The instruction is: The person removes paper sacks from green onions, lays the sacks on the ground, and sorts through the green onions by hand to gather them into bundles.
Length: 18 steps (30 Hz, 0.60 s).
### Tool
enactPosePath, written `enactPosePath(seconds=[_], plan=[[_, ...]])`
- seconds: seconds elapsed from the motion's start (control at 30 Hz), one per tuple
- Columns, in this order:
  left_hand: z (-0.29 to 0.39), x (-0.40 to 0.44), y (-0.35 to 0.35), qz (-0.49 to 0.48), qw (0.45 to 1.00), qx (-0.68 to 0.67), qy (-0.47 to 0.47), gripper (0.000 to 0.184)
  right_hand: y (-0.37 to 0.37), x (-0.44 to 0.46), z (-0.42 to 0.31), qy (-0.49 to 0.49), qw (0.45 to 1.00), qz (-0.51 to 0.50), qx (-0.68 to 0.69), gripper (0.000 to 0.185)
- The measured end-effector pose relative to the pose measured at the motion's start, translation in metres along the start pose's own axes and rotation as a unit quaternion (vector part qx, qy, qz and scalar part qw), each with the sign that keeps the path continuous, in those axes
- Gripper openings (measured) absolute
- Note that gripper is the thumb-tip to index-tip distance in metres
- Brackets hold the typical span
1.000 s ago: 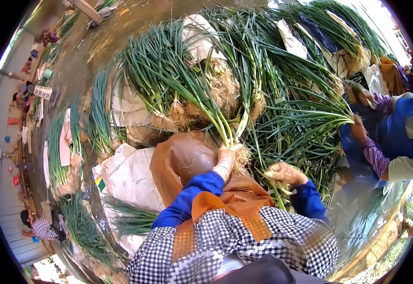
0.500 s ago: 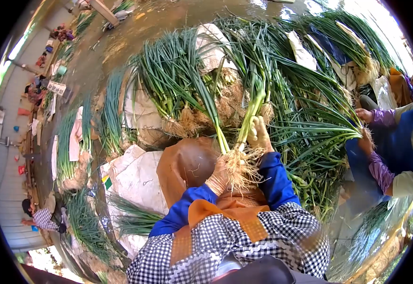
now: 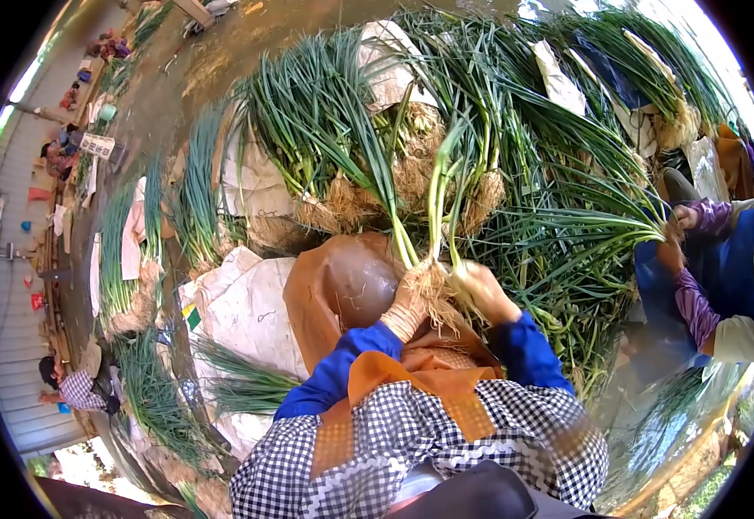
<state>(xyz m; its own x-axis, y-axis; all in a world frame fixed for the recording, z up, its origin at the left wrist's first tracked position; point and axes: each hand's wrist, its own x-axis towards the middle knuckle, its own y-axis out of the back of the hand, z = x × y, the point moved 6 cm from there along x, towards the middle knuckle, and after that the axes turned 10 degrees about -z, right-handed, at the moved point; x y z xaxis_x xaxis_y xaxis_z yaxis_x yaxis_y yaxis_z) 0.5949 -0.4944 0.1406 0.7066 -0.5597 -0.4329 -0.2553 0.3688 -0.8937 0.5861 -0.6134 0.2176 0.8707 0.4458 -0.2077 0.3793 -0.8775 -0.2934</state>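
My left hand [image 3: 408,304] is closed around the root ends of several green onions [image 3: 435,203], held in front of my apron. Pale, stringy roots [image 3: 433,290] hang over its fingers, and the green leaves fan out away from me. Just to the right, my right hand [image 3: 482,292] is curled at the base of a thinner green onion stalk [image 3: 453,227], which leans apart from the others. Its fingertips are partly hidden by the roots and slightly blurred. Beneath both hands lies the brown apron [image 3: 316,290] over my knee.
Piles of green onions [image 3: 308,130] with rooty ends lie ahead, and a loose heap [image 3: 559,285] covers the right side. White sacking [image 3: 247,311] spreads at left. A co-worker's hands [image 3: 673,238] hold another bunch at far right. More people sit along the left wall.
My right hand has come down from higher on the stalks to their base, closing on one stalk that now leans apart. My left hand keeps its hold. The view has shifted slightly.
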Motion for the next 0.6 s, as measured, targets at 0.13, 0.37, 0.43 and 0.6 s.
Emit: enactPosePath(seconds=[0.13,0.37,0.43,0.6], plan=[[0.004,0.002,0.005,0.023,1.000,-0.012,-0.010,0.014,0.045,-0.086,0.021,-0.264,0.958,-0.084,-0.070,0.034],[0.000,0.007,0.006,0.082,0.970,0.202,-0.107,0.008,0.046,0.043,-0.010,-0.071,0.864,0.171,-0.467,0.044],[0.002,0.009,0.017,0.107,0.969,0.195,-0.108,0.007,0.032,0.080,-0.002,-0.093,0.808,0.140,-0.565,0.040],[-0.003,0.016,0.018,0.041,0.999,0.017,-0.022,0.018,-0.010,0.036,-0.012,0.102,0.880,0.098,-0.453,0.027]])
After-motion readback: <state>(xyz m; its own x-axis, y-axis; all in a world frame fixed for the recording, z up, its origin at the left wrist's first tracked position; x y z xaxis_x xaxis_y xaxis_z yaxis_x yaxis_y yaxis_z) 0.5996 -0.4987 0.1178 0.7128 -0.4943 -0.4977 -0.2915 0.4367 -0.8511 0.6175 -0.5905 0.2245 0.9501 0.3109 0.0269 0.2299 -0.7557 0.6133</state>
